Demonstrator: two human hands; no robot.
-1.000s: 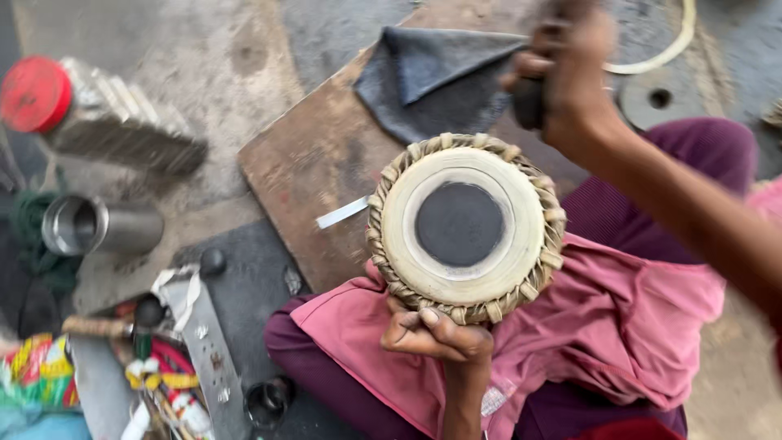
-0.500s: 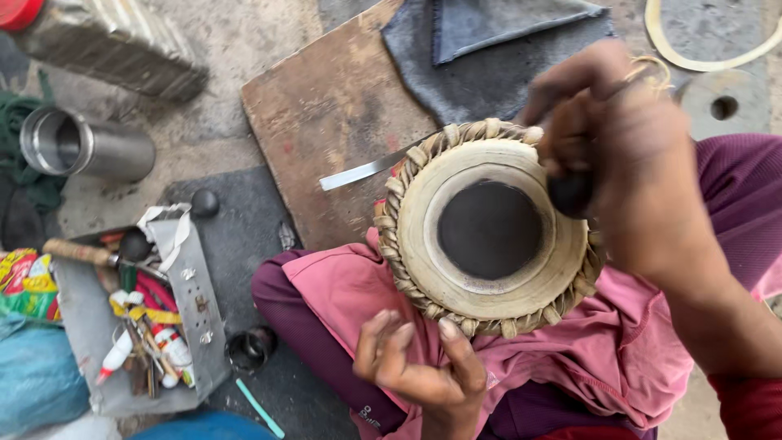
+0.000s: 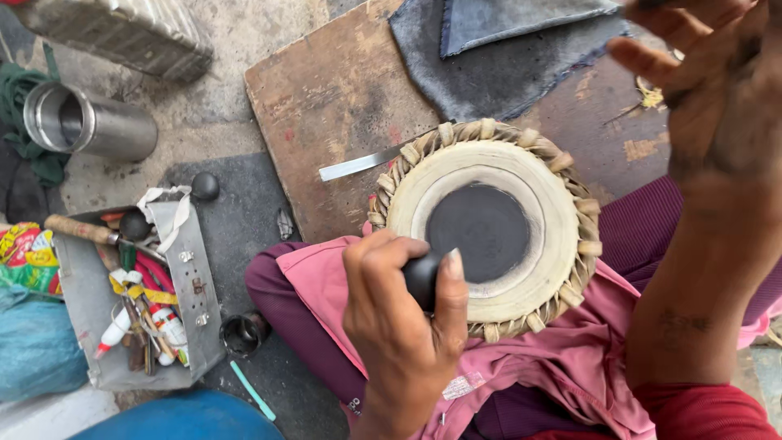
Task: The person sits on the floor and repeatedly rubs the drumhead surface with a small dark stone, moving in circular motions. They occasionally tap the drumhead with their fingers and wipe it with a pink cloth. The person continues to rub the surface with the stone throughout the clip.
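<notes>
Here left hand (image 3: 403, 326) grips black stone (image 3: 422, 279) at drum (image 3: 487, 232) rim; right hand (image 3: 717, 98) raised, fingers loose, apparently empty. Polishing step; next needs stone pressed onto black patch (image 3: 479, 232).

Taking the open grey metal tool tray (image 3: 195, 277) as landmark: a crinkled snack wrapper (image 3: 28, 257) in yellow, red and green lies just left of the tray, touching its left wall. Inside the tray, toward its near end, lie small white squeeze bottles (image 3: 114, 330) with red tips (their labels too small to tell), and beside them a yellow printed strip (image 3: 138, 292). Well right of the tray, a small white label (image 3: 463, 385) sits on pink cloth (image 3: 562, 367).
</notes>
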